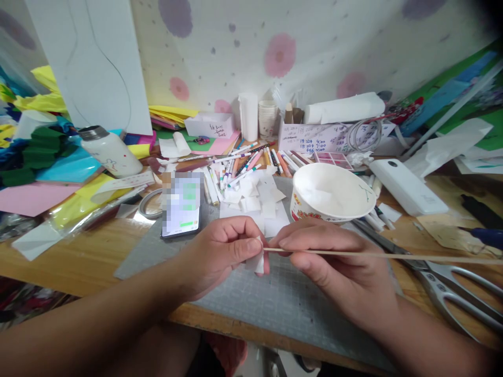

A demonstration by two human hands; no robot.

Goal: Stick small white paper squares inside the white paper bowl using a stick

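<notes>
My left hand (pixel 231 246) pinches a small piece of white paper (pixel 257 262) around one end of a thin wooden stick (pixel 361 254). The stick runs level to the right, out past the edge of the view. My right hand (pixel 334 256) is closed on the stick close beside the left one, between thumb and fingers. Both hands are above a grey cutting mat (pixel 251 309). Just beyond them lie loose white paper squares (pixel 269 201). A white paper bowl (pixel 334 193) stands behind my right hand, with something white inside.
Large scissors (pixel 436 283) lie at the right, partly under the stick. A lit phone (pixel 183 204) and a tape roll (pixel 151 204) are left of the hands. Several markers (pixel 243 165) spread behind. A white bottle (pixel 112 152) leans at left; a white power bank (pixel 408 186) lies right.
</notes>
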